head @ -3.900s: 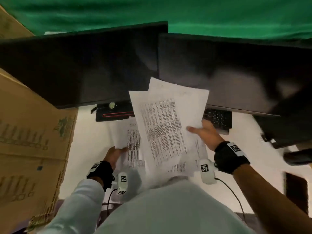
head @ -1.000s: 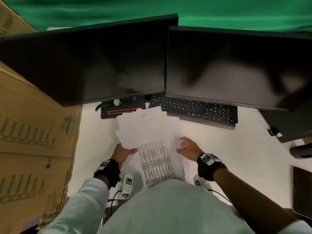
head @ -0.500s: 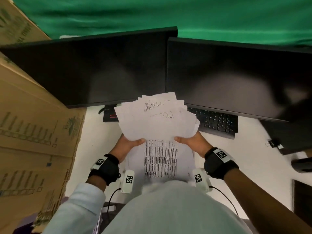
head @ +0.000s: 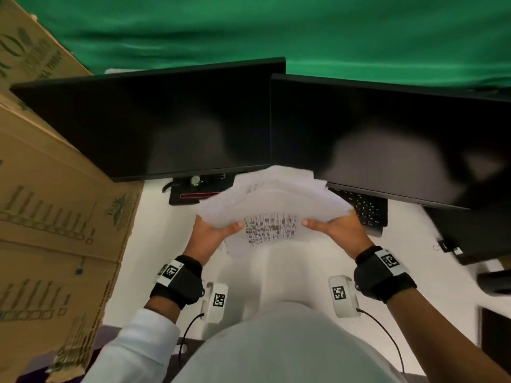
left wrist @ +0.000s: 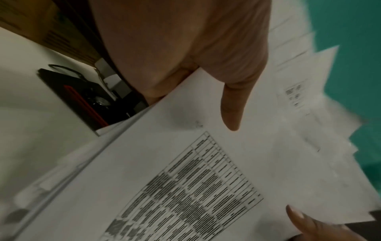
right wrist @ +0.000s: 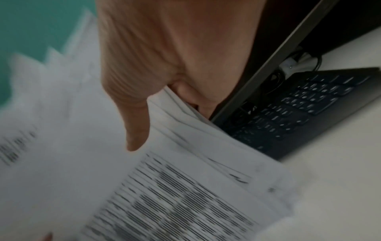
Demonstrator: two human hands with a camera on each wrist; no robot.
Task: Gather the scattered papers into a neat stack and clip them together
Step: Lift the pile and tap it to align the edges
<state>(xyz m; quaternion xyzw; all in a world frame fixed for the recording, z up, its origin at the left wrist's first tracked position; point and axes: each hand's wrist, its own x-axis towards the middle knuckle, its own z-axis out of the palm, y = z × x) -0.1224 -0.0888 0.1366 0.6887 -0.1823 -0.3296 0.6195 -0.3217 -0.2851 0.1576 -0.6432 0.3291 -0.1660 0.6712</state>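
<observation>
A green cloth (head: 304,31) hangs behind a white desk (head: 154,239), where two black monitors (head: 154,125) stand side by side beside large cardboard boxes (head: 55,211). A black keyboard (head: 365,208) lies under the right monitor. The papers (head: 271,205), thin white sheets with printed tables, are held above the desk as an uneven fan; half a second ago they stood more upright. The left hand (head: 213,233) and the right hand (head: 340,230) grip the side edges, thumbs on top, fingers underneath.
</observation>
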